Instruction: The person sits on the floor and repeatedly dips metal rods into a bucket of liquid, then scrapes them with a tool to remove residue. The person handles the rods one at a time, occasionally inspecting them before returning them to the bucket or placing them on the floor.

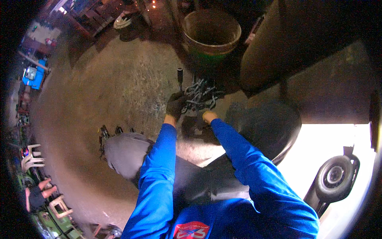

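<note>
My left hand (pixel 176 105), in a dark glove, is closed around a slim tool with a black cylindrical handle (pixel 180 74), which points away from me. Just to the right lies a loose heap of grey metal pieces (pixel 202 92) on the floor. My right hand (pixel 207 116) is low at the near side of the heap, beside a dark block-like shape (pixel 191 126). Shadow hides its fingers, so what it touches does not show. Both forearms wear blue sleeves, and my knees are spread on either side.
A large round bin (pixel 213 49) stands beyond the heap, beside a big dark curved sheet or drum (pixel 270 51). Several dark tools (pixel 104 135) are by my left knee. A wheel (pixel 334 175) is at the right. Pale stools (pixel 32 158) and a person (pixel 39 195) are far left.
</note>
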### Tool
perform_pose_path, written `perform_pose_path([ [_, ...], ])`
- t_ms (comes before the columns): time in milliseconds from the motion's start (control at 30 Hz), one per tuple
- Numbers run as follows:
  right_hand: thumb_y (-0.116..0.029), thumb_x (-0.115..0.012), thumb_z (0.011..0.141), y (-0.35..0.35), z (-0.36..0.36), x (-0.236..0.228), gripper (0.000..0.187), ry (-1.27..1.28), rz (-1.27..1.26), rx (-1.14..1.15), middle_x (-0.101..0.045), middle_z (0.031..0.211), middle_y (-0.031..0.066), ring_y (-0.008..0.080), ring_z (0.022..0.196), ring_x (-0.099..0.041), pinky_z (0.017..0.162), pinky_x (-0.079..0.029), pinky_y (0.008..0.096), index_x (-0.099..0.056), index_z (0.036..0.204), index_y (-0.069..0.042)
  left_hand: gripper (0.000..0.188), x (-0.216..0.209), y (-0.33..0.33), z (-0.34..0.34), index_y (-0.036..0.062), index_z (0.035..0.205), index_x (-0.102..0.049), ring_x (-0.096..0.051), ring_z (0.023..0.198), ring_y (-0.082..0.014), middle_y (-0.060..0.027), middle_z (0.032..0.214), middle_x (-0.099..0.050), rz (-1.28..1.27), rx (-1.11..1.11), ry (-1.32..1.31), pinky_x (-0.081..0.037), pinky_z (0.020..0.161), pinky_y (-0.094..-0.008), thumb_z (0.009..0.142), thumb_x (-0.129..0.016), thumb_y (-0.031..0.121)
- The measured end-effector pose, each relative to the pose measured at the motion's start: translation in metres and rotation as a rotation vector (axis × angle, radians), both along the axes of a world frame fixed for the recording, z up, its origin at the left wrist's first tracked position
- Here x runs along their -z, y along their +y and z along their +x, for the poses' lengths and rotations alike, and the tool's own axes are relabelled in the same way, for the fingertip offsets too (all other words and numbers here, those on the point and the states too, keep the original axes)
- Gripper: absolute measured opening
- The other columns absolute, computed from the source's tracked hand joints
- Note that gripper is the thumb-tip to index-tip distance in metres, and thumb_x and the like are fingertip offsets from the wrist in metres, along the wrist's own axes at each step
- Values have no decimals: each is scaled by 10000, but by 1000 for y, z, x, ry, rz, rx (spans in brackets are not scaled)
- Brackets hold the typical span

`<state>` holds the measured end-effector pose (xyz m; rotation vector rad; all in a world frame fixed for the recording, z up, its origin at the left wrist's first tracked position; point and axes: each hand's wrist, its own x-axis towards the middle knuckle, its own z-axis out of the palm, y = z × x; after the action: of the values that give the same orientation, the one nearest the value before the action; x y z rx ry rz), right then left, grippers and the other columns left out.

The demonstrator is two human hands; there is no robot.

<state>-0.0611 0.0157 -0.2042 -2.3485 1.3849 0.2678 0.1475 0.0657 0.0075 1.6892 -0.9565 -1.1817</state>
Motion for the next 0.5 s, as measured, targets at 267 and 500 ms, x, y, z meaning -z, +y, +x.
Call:
perform_pose_path([
  [267,-198,-554,743,-226,58,-214,219,-123,-403,-170,-661,917,165,354,831,-641,726,-522,477,-681,848,-55,334,133,29,58,52,1052,-614,-589,829,-184,-69,974,-640,-42,-331,379,-500,695,-337,751,-736,132],
  [500,-227,-497,794,-377,15,-282,281,228,-380,-195,-644,1011,165,346,898,-631,778,-510,470,-673,944,-67,324,83,33,-1,114,1065,-582,-598,761,-229,-75,960,-631,72,-242,446,-470,553,-390,772,-706,175],
])
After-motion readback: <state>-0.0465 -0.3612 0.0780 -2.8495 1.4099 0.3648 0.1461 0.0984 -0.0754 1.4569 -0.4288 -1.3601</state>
